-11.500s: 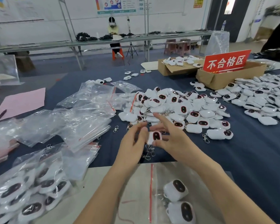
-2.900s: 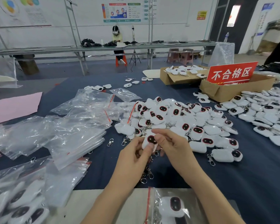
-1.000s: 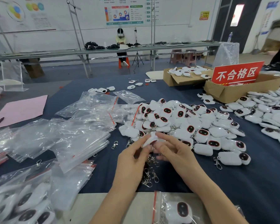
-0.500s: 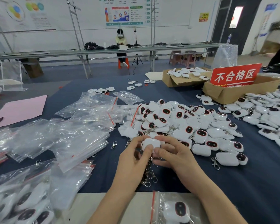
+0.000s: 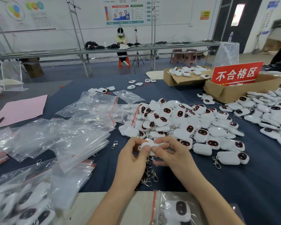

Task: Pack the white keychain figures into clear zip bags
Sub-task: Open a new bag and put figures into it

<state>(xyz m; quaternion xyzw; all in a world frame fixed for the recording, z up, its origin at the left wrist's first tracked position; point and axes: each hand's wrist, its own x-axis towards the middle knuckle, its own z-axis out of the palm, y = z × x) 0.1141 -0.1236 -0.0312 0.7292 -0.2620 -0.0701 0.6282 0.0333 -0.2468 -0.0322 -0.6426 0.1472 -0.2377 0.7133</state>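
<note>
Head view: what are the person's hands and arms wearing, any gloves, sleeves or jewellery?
Nothing visible. The left hand and right hand are bare, with no gloves or rings. The left forearm and right forearm are bare too: no sleeve, watch or bracelet shows before the frame's bottom edge.

Two hands on one white keychain figure

The left hand point(image 5: 132, 157) and right hand point(image 5: 172, 154) pinch a white keychain figure point(image 5: 150, 145) above the blue table point(image 5: 258, 184), near the heap of figures point(image 5: 182, 122) and empty zip bags point(image 5: 78, 140).
</note>
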